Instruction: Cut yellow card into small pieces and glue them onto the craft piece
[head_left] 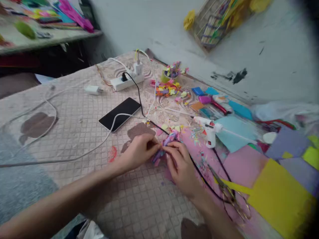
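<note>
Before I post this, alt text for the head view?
A person's left hand and right hand pinch a small purple-and-pink craft piece over a beige patterned tablecloth. To the right are a white glue gun, metal scissors and a yellow sheet; beyond the hands, a black-screened phone and a white power strip.

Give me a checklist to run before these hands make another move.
1. Left hand on the purple-and-pink craft piece: ok, finger and thumb pinched at it.
2. Right hand on the same piece: ok, fingertips against it.
3. White glue gun clear of both hands: ok, it lies apart from them.
4. Glue gun hot: cannot tell.
5. Scissors clear of the black cord: not ok, they overlap in this view.
6. Smartphone free of cables: not ok, a white cable crosses it.
</note>
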`<state>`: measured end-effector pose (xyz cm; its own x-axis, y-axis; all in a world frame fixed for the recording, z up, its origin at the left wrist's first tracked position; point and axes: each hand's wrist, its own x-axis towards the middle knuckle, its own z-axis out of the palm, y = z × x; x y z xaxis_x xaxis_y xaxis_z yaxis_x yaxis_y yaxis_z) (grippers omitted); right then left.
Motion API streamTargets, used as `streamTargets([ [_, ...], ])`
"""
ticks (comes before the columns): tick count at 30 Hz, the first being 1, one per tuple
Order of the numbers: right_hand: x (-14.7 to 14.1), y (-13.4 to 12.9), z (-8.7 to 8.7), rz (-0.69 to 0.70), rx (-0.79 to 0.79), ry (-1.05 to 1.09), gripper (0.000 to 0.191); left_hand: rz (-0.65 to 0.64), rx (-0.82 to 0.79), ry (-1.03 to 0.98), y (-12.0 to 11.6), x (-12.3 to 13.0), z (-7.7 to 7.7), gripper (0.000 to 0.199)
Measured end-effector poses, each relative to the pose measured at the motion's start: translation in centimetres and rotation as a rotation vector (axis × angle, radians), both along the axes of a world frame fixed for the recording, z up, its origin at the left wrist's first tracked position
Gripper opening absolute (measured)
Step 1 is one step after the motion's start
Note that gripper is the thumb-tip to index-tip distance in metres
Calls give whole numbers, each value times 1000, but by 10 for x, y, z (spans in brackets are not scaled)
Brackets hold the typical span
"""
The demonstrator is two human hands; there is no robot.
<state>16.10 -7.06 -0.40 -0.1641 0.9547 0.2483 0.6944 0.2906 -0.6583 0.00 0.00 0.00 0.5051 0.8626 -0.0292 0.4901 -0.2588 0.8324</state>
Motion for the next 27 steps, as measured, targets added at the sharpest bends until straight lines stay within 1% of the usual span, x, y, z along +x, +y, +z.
streamTargets([
  [6, -1, 1, 0, -9, 22, 6, 28, -3, 13, 3, 1, -1, -1, 17],
  [13, -1, 2, -3, -14, 42, 8, 28, -5, 8, 8, 1, -1, 0, 21],
  [20, -2, 1, -2, -17, 38, 5, 29, -8, 22, 14, 1, -1, -2, 19],
  [27, -2, 1, -2, -16, 43, 2, 28, -3, 11, 27, 1, -1, 0, 17],
])
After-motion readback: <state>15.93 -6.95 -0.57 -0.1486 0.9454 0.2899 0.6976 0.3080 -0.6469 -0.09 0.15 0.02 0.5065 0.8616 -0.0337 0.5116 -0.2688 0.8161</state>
